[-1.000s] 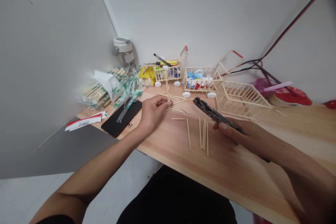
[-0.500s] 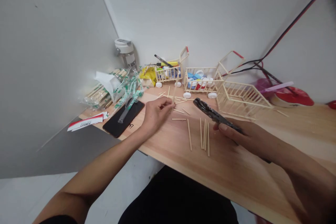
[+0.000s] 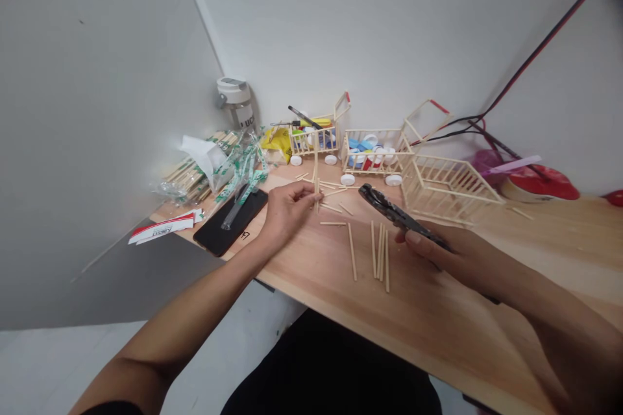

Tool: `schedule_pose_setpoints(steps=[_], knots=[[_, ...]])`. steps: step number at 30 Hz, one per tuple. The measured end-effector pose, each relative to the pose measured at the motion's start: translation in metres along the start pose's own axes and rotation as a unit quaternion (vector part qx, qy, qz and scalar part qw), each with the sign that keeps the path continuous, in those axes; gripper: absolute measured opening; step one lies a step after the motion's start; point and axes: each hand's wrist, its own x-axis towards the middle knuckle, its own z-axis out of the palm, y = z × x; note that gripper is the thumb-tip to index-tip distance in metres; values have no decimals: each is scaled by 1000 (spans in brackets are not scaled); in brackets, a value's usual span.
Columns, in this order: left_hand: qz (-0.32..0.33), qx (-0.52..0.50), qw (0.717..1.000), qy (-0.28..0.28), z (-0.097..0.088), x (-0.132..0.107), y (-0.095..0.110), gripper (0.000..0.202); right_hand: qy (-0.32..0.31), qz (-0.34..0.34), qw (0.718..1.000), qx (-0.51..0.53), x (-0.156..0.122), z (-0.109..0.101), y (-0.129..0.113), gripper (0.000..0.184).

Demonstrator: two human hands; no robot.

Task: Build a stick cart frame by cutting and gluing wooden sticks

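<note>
My left hand (image 3: 291, 209) is closed, pinching a thin wooden stick (image 3: 316, 159) that stands nearly upright above the table. My right hand (image 3: 435, 248) is wrapped round a dark, pliers-like hand tool (image 3: 392, 209), its head pointing up and left; whether its jaws are apart I cannot tell. Between the hands, several cut wooden sticks (image 3: 381, 253) lie side by side. Shorter stick pieces (image 3: 333, 224) are scattered just right of my left fingertips. The tool and the held stick are apart.
Behind stand two small stick-built carts (image 3: 377, 165) (image 3: 311, 141) with white wheels and bottle caps inside. A stick basket (image 3: 457, 189) sits right of them. On the left are a phone (image 3: 228, 227), wrapped chopsticks (image 3: 195, 172) and a jar (image 3: 237, 104). A red-topped bowl (image 3: 542, 183) is far right.
The stick in my left hand has swung from a slight tilt to nearly upright, and its top has moved left. My right hand and the tool have hardly moved.
</note>
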Motion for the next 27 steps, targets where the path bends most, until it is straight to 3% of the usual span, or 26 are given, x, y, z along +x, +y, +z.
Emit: schedule_pose_setpoints(steps=[3, 5, 10, 13, 22, 27], knots=[[-27, -38, 998, -36, -1, 1, 7, 19, -32, 8, 999, -17, 0, -1, -2, 56], [-68, -87, 989, -97, -2, 0, 17, 22, -27, 7, 999, -15, -1, -2, -2, 57], [-163, -138, 935, -282, -3, -8, 49, 21, -42, 3, 999, -12, -3, -5, -1, 57], [-186, -126, 909, -350, 0, -11, 61, 14, -70, -20, 997, -4, -4, -7, -2, 55], [-208, -100, 878, -420, 10, -6, 60, 12, -126, -28, 992, 3, -10, -14, -15, 58], [-232, -111, 869, -423, 13, -4, 60, 10, -144, -11, 989, 14, -10, -14, -14, 59]])
